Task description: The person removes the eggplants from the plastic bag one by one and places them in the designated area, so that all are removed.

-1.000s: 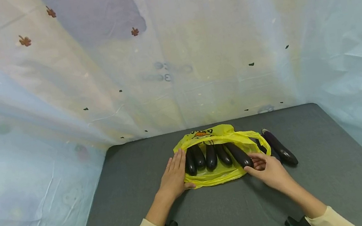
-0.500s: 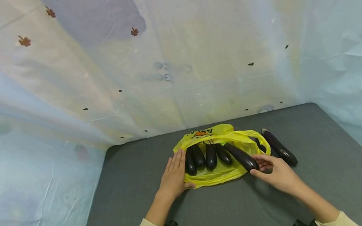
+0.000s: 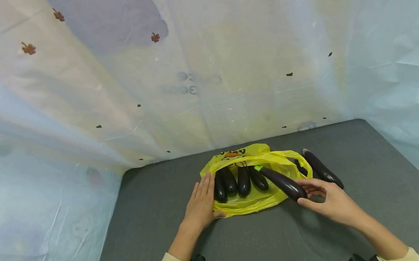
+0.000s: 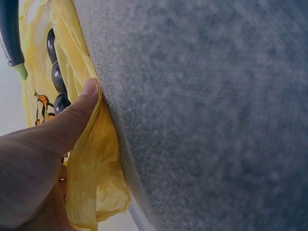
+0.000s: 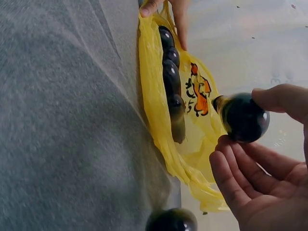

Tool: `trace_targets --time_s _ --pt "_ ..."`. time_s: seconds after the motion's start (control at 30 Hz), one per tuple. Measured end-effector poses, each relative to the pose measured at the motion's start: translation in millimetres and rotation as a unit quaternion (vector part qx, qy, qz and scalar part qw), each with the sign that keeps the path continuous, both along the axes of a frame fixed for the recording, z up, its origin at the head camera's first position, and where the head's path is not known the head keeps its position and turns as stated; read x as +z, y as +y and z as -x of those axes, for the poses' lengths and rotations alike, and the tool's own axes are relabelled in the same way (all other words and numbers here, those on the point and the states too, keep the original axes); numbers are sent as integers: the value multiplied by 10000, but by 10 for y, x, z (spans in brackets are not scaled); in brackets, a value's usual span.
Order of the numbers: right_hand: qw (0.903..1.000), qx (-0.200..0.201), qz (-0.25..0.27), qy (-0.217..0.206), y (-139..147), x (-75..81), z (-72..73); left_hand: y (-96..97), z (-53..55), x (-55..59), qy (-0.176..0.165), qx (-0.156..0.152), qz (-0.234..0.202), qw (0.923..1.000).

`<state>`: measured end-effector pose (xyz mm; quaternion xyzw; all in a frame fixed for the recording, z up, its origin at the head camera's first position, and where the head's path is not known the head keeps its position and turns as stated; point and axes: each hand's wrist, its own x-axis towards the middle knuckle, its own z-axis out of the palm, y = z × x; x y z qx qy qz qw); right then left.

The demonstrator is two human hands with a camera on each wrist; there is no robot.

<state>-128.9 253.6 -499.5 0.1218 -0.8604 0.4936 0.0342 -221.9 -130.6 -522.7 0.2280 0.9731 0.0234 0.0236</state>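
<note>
A yellow plastic bag (image 3: 255, 206) lies with its mouth toward me, several dark eggplants (image 3: 244, 182) side by side inside. With straight fingers my left hand (image 3: 199, 207) rests along the bag's left edge; its thumb (image 4: 83, 107) presses the lower rim in the left wrist view. My right hand (image 3: 333, 203) pinches another eggplant (image 3: 284, 183) by its rounded end, between thumb and fingertips. This eggplant slants across the right side of the bag mouth, and its green stem end shows. In the right wrist view it hangs apart from the row in the bag (image 5: 149, 96).
One loose eggplant (image 3: 322, 169) lies on the grey table (image 3: 255, 252) to the right of the bag. Part of another dark eggplant (image 3: 300, 167) shows through the bag's handle loop. A pale plastic sheet (image 3: 231, 113) hangs behind the table and at both sides.
My right hand has drawn the pinched eggplant rightward and toward me, so its green stem end has come into sight. The left hand has stayed in place.
</note>
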Motion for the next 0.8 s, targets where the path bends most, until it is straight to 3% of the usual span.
trace_targets --time_s 0.8 --pt "9976 -383 2 578 286 92 -54 3 5 -18 73 3 45 10000"
